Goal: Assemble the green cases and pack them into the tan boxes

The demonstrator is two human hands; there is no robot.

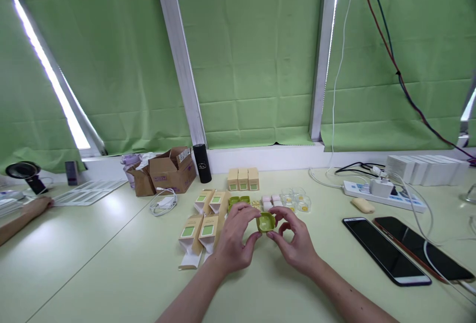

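Between my two hands, just above the table, is a small green square cup [266, 222] with rounded corners, its hollow side facing me. My left hand [238, 236] pinches its left edge with thumb and fingers. On the opposite edge, my right hand [293, 237] grips it the same way. Similar green cups [239, 200] stand behind my left hand, partly hidden by it. Small yellow pieces [256, 204], pale pink blocks [271, 201] and clear round cups [297, 199] with yellow marks sit behind the held cup. Open cardboard boxes [201, 224] with green windows lie left of my left hand.
Three closed small boxes [243, 179] stand at the back, near a black cylinder [202, 163] and a brown carton [173, 169]. Two phones [386, 249], a power strip [383, 195] and loose cables are on the right. Another person's hand [37, 206] rests at far left.
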